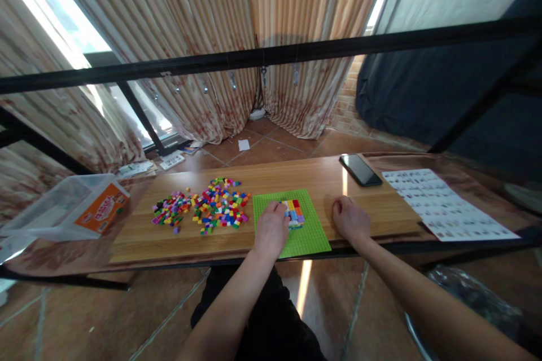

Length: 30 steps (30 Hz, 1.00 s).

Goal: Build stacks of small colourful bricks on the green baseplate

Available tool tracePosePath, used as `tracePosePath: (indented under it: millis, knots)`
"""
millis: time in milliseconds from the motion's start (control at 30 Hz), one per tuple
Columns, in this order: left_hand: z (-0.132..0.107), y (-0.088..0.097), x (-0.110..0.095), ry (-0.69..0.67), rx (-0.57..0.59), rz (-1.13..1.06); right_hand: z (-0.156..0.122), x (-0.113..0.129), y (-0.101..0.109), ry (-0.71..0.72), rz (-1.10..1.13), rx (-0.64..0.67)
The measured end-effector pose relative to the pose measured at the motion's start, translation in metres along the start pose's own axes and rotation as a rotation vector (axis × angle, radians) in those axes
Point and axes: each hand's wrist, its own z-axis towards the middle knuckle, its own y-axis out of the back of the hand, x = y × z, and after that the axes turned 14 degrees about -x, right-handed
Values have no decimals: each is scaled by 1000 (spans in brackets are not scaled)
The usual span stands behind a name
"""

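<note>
Left hand (271, 231) bent over the left side of the brick patch (296, 211) on the green baseplate (315, 237), its fingers drawn together and pointing down; whether a brick is pinched between them cannot be told, as the fingertips are hidden. Right hand (350, 219) resting on the wooden board (387, 217) just right of the baseplate, fingers folded inward; whether anything lies inside cannot be seen. The brick patch sits near the middle of the baseplate, partly covered by the left hand, with yellow, red, orange, blue, purple and white bricks packed side by side. The baseplate lies flat at the board's near edge. Left of it, loose bricks (224, 206) of many colours spread in two adjoining heaps, the larger one nearer the baseplate. Beyond the right hand, a dark phone (361, 170) lies face up at the board's far edge; farther right, a white sheet (444, 203) bears rows of small pictures too small to read. At far left stands a clear tub (51, 200) with an orange label (103, 210). Behind, a black rail (262, 58) crosses before patterned curtains (190, 5), above a tiled floor (275, 144).
</note>
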Motion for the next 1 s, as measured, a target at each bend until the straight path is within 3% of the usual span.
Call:
tracePosePath:
  millis: [233,567,1000]
  knots:
    - [-10,4,4,52,-68,20,0,0,0,-4,-19,2]
    - [-9,-2,-5,66,-72,114,0,0,0,-5,-20,-6]
    - [-8,-2,-7,99,-29,70,0,-1,0,-1,-18,-14]
